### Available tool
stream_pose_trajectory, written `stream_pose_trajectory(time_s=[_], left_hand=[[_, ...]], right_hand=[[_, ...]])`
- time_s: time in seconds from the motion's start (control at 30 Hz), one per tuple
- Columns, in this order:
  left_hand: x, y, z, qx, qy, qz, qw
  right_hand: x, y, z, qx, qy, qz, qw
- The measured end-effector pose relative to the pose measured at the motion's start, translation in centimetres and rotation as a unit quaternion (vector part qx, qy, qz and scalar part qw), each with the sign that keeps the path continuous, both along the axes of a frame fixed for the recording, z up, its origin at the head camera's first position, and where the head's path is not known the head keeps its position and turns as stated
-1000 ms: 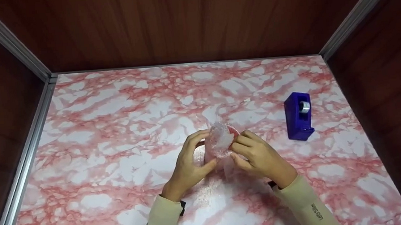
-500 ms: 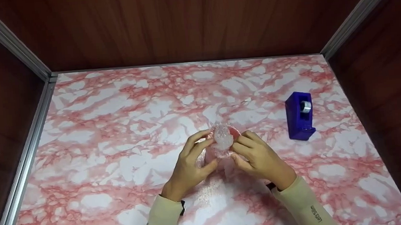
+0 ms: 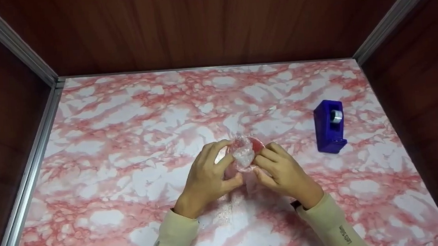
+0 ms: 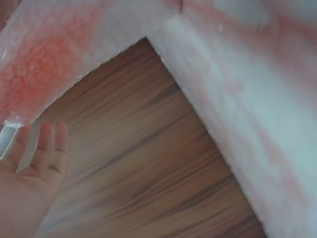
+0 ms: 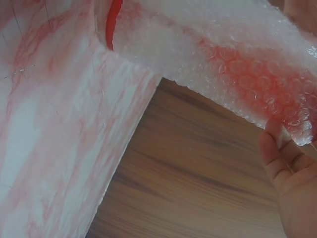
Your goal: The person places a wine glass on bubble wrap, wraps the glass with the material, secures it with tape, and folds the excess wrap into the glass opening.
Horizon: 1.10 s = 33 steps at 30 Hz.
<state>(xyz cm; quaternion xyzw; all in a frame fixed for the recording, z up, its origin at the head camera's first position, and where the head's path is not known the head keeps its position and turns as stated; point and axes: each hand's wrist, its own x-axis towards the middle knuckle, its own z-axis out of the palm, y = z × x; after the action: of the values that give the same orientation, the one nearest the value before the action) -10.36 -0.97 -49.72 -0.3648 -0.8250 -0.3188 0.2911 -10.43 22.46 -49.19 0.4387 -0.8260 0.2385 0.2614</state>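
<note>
Clear bubble wrap covers a red and white object whose kind is hidden. Its crumpled end faces up between both hands in the head view. My left hand holds the left side, fingers at the upper edge and thumb on the near side. In the left wrist view, several of its fingers stretch out below the bubble wrap. On the other side my right hand pinches the wrap's edge between thumb and curled fingers. A red edge shows at the object's far end in the right wrist view.
A blue tape dispenser with a clear roll stands to the right of the hands. The pink and white marbled table ends at dark wooden walls at the back and sides.
The loose bubble wrap at the top has folded down and become more compact. My left hand's fingers and thumb have shifted slightly right over it; my right hand stays almost still.
</note>
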Motion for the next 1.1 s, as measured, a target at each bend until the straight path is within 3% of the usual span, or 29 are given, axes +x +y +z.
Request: stream_pose_trajectory(time_s=[0.2, 0.33, 0.77, 1.1], left_hand=[[-0.4, -0.1, 1.2, -0.064, 0.023, 0.012, 0.9976], [-0.4, -0.1, 1.3, -0.085, 0.019, 0.005, 0.9962], [-0.3, -0.1, -0.6, -0.038, -0.022, -0.03, 0.9986], [-0.3, -0.2, -0.8, -0.028, -0.011, -0.037, 0.9989]], right_hand=[[0.0, -0.1, 0.0, -0.004, 0.004, 0.001, 1.0], [0.0, -0.1, 0.0, -0.001, 0.0, -0.004, 1.0], [0.3, -0.1, -0.6, -0.033, -0.025, -0.006, 0.999], [0.6, -0.2, -0.2, 0.004, -0.027, -0.027, 0.999]])
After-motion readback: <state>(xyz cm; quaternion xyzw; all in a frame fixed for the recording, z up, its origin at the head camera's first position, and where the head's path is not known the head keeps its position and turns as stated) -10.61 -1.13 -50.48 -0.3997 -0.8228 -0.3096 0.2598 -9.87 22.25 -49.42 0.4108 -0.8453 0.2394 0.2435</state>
